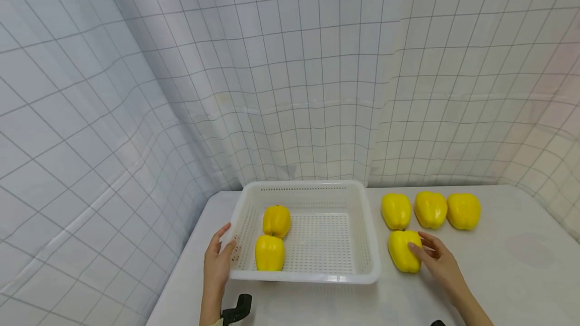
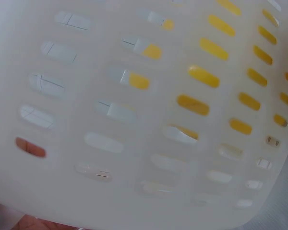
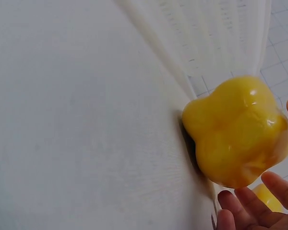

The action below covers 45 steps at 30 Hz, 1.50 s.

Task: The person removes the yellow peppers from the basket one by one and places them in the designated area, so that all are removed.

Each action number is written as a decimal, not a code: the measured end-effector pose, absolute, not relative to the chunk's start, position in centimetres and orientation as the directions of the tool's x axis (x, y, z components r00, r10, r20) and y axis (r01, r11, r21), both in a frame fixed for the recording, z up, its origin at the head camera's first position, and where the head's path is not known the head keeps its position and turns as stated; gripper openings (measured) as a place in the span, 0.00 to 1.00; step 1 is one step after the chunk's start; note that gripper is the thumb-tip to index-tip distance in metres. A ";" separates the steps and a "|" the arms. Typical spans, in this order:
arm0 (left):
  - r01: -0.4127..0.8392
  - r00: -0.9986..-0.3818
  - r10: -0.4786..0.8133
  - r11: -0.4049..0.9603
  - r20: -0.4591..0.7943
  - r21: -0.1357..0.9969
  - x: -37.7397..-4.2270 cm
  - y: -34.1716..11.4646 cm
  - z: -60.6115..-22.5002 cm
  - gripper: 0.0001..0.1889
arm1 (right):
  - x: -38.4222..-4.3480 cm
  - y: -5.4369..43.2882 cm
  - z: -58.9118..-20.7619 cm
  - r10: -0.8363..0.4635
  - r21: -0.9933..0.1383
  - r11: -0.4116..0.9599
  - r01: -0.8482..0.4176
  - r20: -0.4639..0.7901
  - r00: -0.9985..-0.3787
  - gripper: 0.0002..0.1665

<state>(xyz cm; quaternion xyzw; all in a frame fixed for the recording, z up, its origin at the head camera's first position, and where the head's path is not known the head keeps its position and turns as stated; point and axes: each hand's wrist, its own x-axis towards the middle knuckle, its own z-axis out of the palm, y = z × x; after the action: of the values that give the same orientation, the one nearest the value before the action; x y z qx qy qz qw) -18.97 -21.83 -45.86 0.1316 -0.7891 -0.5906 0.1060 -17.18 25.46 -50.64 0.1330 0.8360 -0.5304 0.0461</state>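
Observation:
At the left end of a white plastic basket (image 1: 326, 278), my left hand (image 1: 217, 260) grips the rim, thumb over the edge and fingers along the outside. Two yellow bell peppers (image 1: 270, 253) stand one behind the other inside, toward that end. The left wrist view looks through the slotted basket wall (image 2: 134, 153), with yellow showing behind it. Right of the basket, my right hand (image 1: 437, 260) spreads thumb and fingers about another yellow bell pepper (image 3: 235, 134) on the table. The right wrist view shows fingertips right by its surface and the thumb slightly off it.
Three more yellow bell peppers (image 1: 430, 210) stand in a row behind the one at my right hand. The white table (image 1: 507, 265) extends to the right. Grid-patterned white curtains (image 1: 308, 89) hang behind and at the sides.

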 end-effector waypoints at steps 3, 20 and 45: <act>-0.080 -0.943 -0.332 0.270 0.015 0.959 -18.9 -21.8 -45.9 0.24 | -17.0 25.3 -50.5 0.190 -0.884 0.390 0.259 -0.199 -0.962 0.55; -0.084 -0.942 -0.334 0.278 0.014 0.957 -18.9 -21.9 -46.1 0.24 | -16.3 24.0 -49.7 0.421 -0.896 0.394 0.205 -0.022 -0.907 0.41; -0.060 -0.947 -0.319 0.233 0.018 0.971 -19.0 -22.0 -45.9 0.25 | -17.7 19.2 -43.6 0.120 -0.835 0.471 -0.285 0.381 -0.917 0.15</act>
<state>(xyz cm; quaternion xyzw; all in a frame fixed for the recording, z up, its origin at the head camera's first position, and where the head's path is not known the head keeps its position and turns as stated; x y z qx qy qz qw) -19.03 -22.04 -45.87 0.1220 -0.7780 -0.6071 0.1067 -17.72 19.21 -43.59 -0.0496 0.8346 -0.5118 -0.1978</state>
